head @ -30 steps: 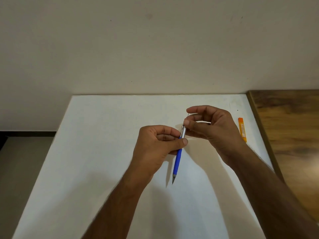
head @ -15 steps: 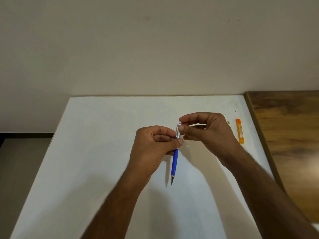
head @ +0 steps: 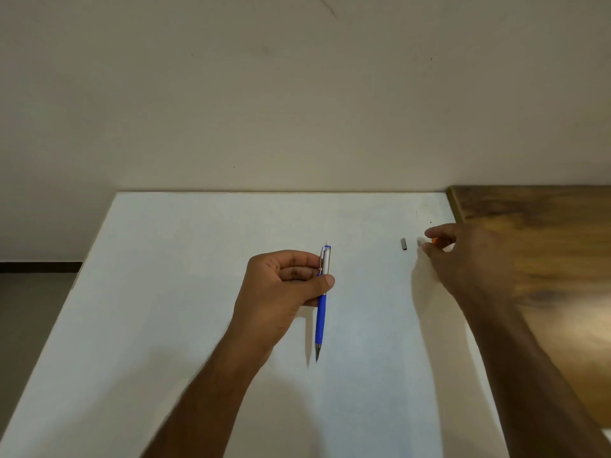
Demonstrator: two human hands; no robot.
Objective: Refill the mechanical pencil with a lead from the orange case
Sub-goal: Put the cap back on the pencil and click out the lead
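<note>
My left hand [head: 284, 285] grips the blue and silver mechanical pencil [head: 321, 312] near its top, tip pointing down toward the white table [head: 198, 292]. The pencil's top end is uncovered. A small grey cap [head: 403, 243] lies on the table to the right of the pencil. My right hand [head: 463, 259] is blurred at the table's right side, thumb and forefinger apart over the orange case [head: 434, 240]. Only a sliver of the case shows between those fingers. Whether they touch it is unclear.
A wooden surface [head: 545, 259] adjoins the white table on the right. A plain wall rises right behind the table. Floor shows beyond the table's left edge.
My right hand left the pencil's top and swung right to the orange case. The small grey cap now lies on the table. My left hand still holds the pencil.
</note>
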